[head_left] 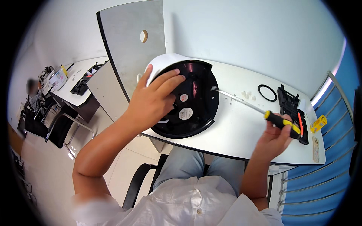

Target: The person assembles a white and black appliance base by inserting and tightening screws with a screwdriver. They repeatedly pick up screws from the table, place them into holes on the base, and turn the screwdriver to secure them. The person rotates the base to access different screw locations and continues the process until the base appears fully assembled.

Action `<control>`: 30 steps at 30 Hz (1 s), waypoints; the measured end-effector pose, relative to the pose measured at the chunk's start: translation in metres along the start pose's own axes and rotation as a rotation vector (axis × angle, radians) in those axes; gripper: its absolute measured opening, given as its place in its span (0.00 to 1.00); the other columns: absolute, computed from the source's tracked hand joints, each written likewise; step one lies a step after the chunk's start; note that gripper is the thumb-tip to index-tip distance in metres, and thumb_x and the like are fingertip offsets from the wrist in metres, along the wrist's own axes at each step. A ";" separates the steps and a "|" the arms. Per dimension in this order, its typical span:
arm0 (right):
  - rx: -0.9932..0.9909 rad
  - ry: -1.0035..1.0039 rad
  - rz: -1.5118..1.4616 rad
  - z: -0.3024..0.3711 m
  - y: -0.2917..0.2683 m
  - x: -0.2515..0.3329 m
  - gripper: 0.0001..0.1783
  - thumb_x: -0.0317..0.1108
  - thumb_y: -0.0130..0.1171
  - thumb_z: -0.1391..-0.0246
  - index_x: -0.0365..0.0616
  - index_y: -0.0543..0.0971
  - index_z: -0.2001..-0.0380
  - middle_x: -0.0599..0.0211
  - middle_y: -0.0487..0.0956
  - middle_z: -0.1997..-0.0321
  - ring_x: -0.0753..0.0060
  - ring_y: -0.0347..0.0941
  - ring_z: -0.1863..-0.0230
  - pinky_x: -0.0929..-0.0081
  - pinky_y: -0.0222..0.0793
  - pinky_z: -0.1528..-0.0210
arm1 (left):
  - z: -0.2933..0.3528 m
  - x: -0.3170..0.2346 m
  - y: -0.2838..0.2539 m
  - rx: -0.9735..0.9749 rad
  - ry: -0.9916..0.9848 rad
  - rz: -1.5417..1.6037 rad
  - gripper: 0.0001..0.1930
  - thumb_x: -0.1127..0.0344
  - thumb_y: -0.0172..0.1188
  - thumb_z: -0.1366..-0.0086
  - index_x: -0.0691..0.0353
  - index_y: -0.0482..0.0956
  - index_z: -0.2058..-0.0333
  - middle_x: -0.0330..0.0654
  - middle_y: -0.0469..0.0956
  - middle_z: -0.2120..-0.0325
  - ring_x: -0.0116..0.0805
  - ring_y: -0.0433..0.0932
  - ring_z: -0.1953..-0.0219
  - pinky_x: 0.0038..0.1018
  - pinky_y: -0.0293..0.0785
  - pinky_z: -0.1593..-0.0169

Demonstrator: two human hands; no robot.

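A round white-bodied appliance (166, 60) lies tipped on the table with its glossy black base (200, 109) toward me. Two round stickers show on that base. My left hand (152, 96) rests on the base's left side, its fingers stretched out and spread, with the index finger near the white body. My right hand (273, 139) is closed around the black and yellow handle of a screwdriver (243, 101). Its long shaft points left, and the tip is at the base's right edge. Whether the tip touches the base I cannot tell.
Small whitish pieces (247, 95) and a black ring (267, 93) lie on the white table (233, 139). Farther right are an opened black tool case (288, 101) and a yellow box (318, 123). A grey partition (132, 34) stands behind; a person (33, 90) sits far left.
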State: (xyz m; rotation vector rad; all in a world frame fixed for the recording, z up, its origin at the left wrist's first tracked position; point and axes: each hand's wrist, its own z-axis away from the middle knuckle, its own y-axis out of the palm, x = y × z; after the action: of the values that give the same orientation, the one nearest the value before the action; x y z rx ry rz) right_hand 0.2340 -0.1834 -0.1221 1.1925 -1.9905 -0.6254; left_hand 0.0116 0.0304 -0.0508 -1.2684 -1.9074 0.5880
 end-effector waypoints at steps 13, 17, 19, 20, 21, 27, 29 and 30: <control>-0.319 0.387 0.565 -0.097 -0.157 -0.024 0.27 0.27 0.62 0.49 0.43 0.58 0.51 0.61 0.71 0.55 0.74 0.74 0.59 0.67 0.83 0.65 | -0.009 0.004 0.001 0.050 -0.066 -0.055 0.14 0.71 0.72 0.69 0.59 0.76 0.81 0.37 0.70 0.45 0.40 0.63 0.37 0.52 0.53 0.35; -0.271 0.464 0.664 -0.113 -0.187 -0.021 0.24 0.28 0.62 0.48 0.42 0.59 0.55 0.61 0.72 0.60 0.72 0.75 0.64 0.67 0.83 0.66 | -0.010 0.000 0.000 0.072 -0.070 -0.072 0.14 0.71 0.72 0.68 0.59 0.76 0.81 0.37 0.69 0.45 0.40 0.63 0.37 0.51 0.53 0.35; -0.282 0.457 0.661 -0.114 -0.187 -0.021 0.25 0.28 0.62 0.49 0.43 0.58 0.54 0.60 0.72 0.58 0.71 0.75 0.63 0.68 0.82 0.66 | -0.011 -0.003 0.002 0.089 -0.052 -0.079 0.14 0.71 0.71 0.68 0.59 0.76 0.80 0.37 0.70 0.45 0.40 0.63 0.37 0.51 0.53 0.35; -0.278 0.464 0.660 -0.115 -0.189 -0.022 0.26 0.28 0.62 0.49 0.43 0.58 0.54 0.60 0.72 0.57 0.70 0.75 0.62 0.68 0.82 0.66 | -0.011 -0.004 0.002 0.098 -0.042 -0.082 0.13 0.71 0.71 0.68 0.59 0.76 0.80 0.37 0.70 0.45 0.40 0.63 0.37 0.51 0.53 0.35; -0.277 0.459 0.673 -0.116 -0.187 -0.020 0.26 0.28 0.63 0.49 0.44 0.58 0.53 0.60 0.72 0.57 0.70 0.75 0.62 0.68 0.82 0.66 | -0.012 -0.005 0.003 0.103 -0.037 -0.085 0.13 0.71 0.71 0.68 0.59 0.76 0.80 0.37 0.70 0.45 0.40 0.63 0.37 0.51 0.53 0.35; -0.247 0.389 0.741 -0.122 -0.163 -0.020 0.32 0.25 0.61 0.51 0.47 0.57 0.46 0.61 0.69 0.56 0.70 0.74 0.60 0.71 0.82 0.68 | -0.011 -0.005 0.006 0.045 -0.027 -0.093 0.13 0.72 0.69 0.68 0.58 0.73 0.82 0.38 0.71 0.46 0.39 0.64 0.38 0.52 0.51 0.35; -0.157 0.368 0.774 -0.124 -0.156 -0.016 0.30 0.23 0.59 0.51 0.48 0.58 0.47 0.61 0.69 0.56 0.69 0.73 0.57 0.75 0.81 0.67 | -0.011 -0.006 0.007 0.043 -0.031 -0.110 0.13 0.72 0.69 0.69 0.59 0.73 0.82 0.38 0.71 0.46 0.40 0.64 0.38 0.51 0.52 0.35; -0.016 0.353 0.750 -0.124 -0.148 -0.012 0.28 0.21 0.56 0.51 0.48 0.58 0.49 0.60 0.70 0.57 0.70 0.72 0.56 0.75 0.80 0.63 | -0.010 -0.005 0.006 0.049 -0.037 -0.121 0.13 0.72 0.69 0.69 0.59 0.73 0.82 0.38 0.71 0.46 0.40 0.65 0.39 0.51 0.53 0.35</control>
State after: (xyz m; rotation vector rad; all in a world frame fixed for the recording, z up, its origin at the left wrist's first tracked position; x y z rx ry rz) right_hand 0.4143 -0.2451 -0.1541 0.4276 -1.9183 -0.0406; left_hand 0.0243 0.0277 -0.0511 -1.1096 -1.9722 0.5948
